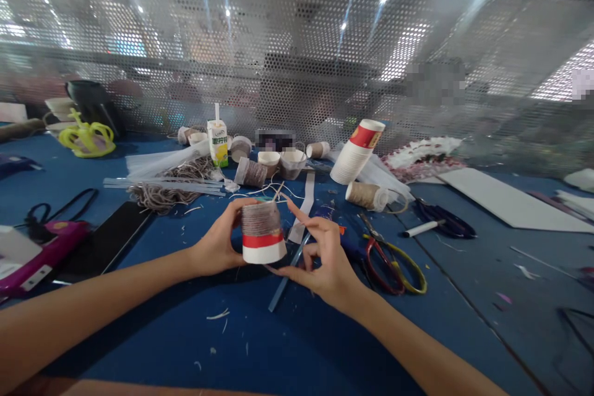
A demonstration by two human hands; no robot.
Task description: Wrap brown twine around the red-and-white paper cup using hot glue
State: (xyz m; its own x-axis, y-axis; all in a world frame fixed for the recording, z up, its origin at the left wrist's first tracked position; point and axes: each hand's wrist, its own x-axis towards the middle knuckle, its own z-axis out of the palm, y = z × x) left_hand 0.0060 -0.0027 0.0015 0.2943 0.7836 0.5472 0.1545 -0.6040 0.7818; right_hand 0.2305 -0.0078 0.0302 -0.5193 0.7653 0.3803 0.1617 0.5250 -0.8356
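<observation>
My left hand is wrapped round an upside-down paper cup, held just above the blue table. The cup's upper part is wound with brown twine; below it run a red band and a white rim. My right hand is at the cup's right side, index finger stretched up along the twine and thumb touching the lower rim, the other fingers curled. A thin strand of twine leads off from the cup's top toward the back.
Scissors with red and yellow handles lie right of my right hand. A stack of paper cups, a twine spool, twine-wrapped cups, a juice carton, loose twine, glue sticks and a pink glue gun surround them.
</observation>
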